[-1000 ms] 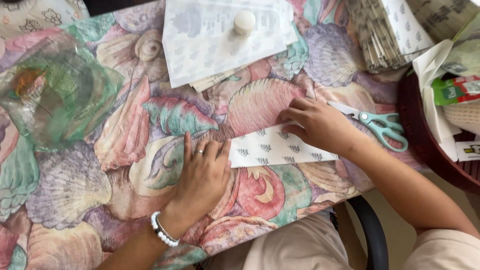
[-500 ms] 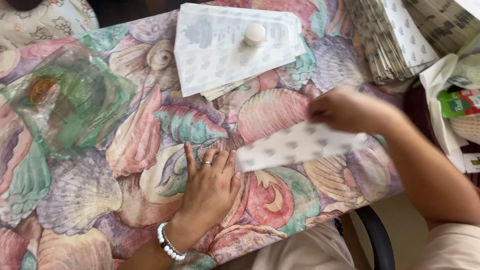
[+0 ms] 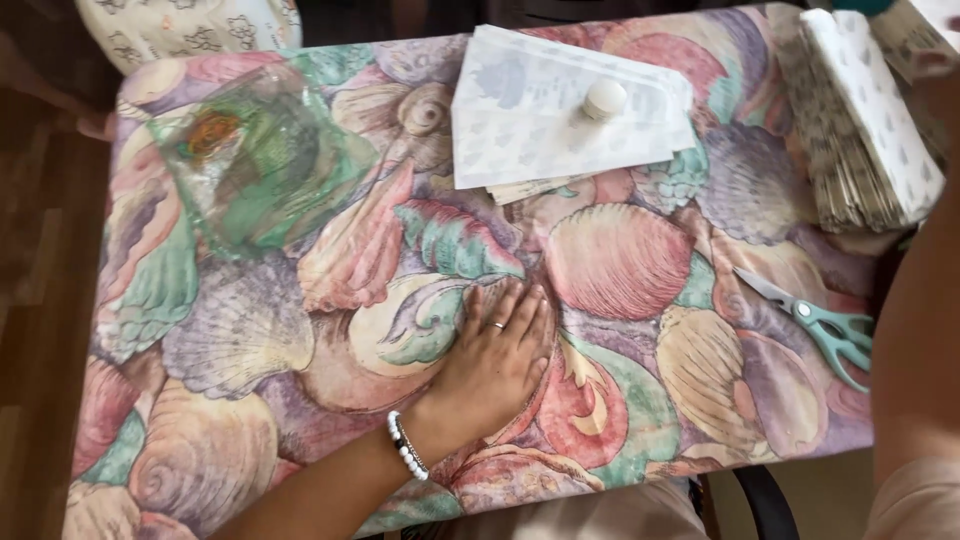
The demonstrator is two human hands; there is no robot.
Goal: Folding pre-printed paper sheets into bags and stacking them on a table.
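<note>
Seashell-patterned cloth (image 3: 250, 340) covers the table; the left hand (image 3: 495, 365) lies flat on it, fingers spread, holding nothing. Teal scissors (image 3: 820, 325) lie well to its right; white patterned sheets (image 3: 560, 120) sit beyond; only the right forearm (image 3: 915, 330) shows, its hand's state unclear.

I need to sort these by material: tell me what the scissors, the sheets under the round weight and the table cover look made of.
Scissors: bare grey metal blades, matte teal handles that look like plastic.
Sheets: thin white paper with a faint printed pattern, to judge by the flat stack with crisp edges.
Table cover: shell-printed, with a soft sheen; coated cloth or vinyl, I cannot tell which. The left hand lies flat on it.
</note>
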